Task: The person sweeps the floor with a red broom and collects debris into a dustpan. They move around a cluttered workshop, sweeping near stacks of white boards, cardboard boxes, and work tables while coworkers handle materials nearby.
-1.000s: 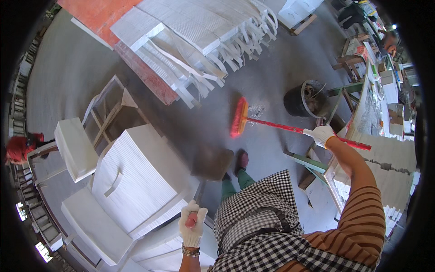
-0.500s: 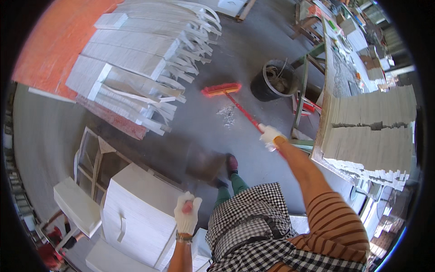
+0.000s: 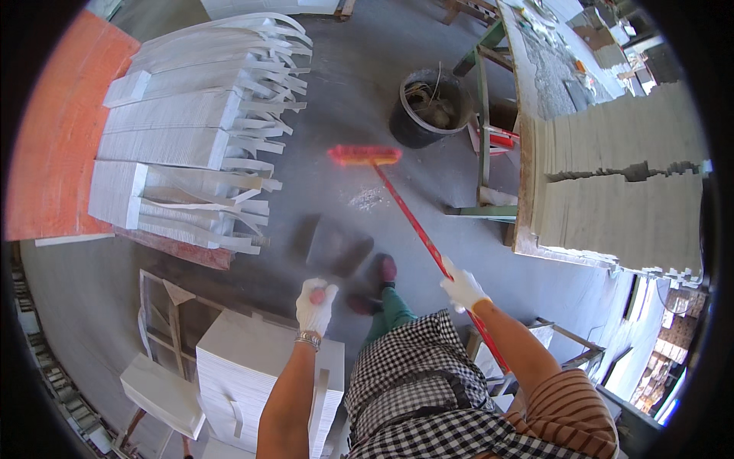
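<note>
My gloved right hand point(image 3: 463, 287) is closed around the red handle of a broom point(image 3: 415, 220). Its red-bristled head point(image 3: 365, 155) rests on the floor just beyond a small patch of pale debris point(image 3: 368, 199). In my gloved left hand point(image 3: 314, 306), held at the lower middle, the fingers wrap round a reddish rounded end. This looks like the top of a handle seen end-on. Below and beyond that hand a dark grey dustpan point(image 3: 339, 246) sits at the floor, nearer to me than the debris; the hand hides how they join.
A black bucket point(image 3: 432, 115) holding scraps stands beside a green-legged workbench point(image 3: 485, 126) with stacked pale sheets point(image 3: 623, 214). Strapped white bundles point(image 3: 180, 122) lie on the left next to an orange surface point(image 3: 61, 122). White stacks point(image 3: 260, 382) stand by my left arm.
The dustpan has come closer to the debris. My view has turned, and my right hand with the broom sits nearer my body. Both hands keep their holds.
</note>
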{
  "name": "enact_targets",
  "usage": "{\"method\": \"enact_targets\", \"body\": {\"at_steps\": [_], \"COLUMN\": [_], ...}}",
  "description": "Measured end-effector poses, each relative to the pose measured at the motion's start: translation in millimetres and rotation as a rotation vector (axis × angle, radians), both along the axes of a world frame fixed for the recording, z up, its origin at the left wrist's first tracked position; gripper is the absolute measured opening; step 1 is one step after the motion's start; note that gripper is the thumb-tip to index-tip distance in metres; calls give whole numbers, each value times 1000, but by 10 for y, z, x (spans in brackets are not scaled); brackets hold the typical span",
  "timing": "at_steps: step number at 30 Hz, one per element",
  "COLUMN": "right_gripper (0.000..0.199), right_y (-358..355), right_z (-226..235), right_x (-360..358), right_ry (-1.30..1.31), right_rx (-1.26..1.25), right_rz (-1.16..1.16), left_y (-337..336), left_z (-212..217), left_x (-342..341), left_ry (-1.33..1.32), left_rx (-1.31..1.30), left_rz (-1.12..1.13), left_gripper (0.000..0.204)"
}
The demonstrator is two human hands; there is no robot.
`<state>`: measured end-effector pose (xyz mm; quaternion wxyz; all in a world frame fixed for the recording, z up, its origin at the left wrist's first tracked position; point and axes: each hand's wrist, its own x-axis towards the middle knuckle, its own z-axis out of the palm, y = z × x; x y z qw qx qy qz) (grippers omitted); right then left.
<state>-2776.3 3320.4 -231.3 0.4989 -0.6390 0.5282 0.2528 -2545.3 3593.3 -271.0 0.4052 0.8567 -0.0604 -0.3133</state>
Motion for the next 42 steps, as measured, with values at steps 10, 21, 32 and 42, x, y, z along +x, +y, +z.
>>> {"method": "enact_targets", "body": {"at_steps": [10, 21, 32, 42], "right_gripper": [72, 70, 74, 72], "right_y": [552, 317, 660, 979], "right_z": [-232, 912, 75, 1008], "right_x": [-69, -826, -557, -1293], "right_ry": [-28, 56, -63, -147], "right_rx": [164, 347, 297, 323], "right_rz": [72, -57, -246, -201], "left_y": [-684, -452, -313, 144], "left_z": [-346, -413, -171, -228], "left_x": [446, 335, 141, 62], "left_ry": [62, 55, -67, -111], "left_rx": [144, -2, 128, 22], "left_rz": [4, -13, -155, -218], "left_gripper": [34, 23, 29, 29]}}
